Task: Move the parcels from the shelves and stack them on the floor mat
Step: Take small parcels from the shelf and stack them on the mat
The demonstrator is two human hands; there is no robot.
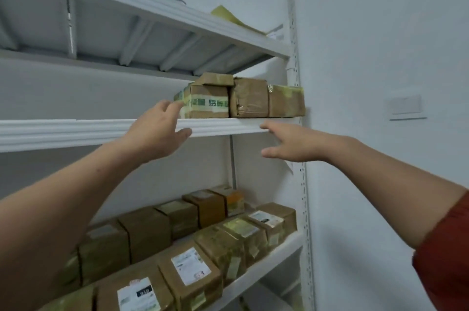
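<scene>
White shelf [101, 130]: green-taped parcel [206, 105] (print blurred); left hand [158, 133], right hand [294, 144] spread, empty.

A white metal shelving unit [157, 128] is set against a pale, plain wall [380, 31], which is lit evenly with a cool, bluish cast. Three shelf boards are seen, each edged with a ribbed white front lip. The underside of the top shelf [142, 31] is braced by grey cross ribs. At the right end of the unit, a perforated upright post [295, 62] is fixed just beside the wall. On the wall to the right, well apart from the shelving, a white switch plate [406, 107] is mounted.
</scene>
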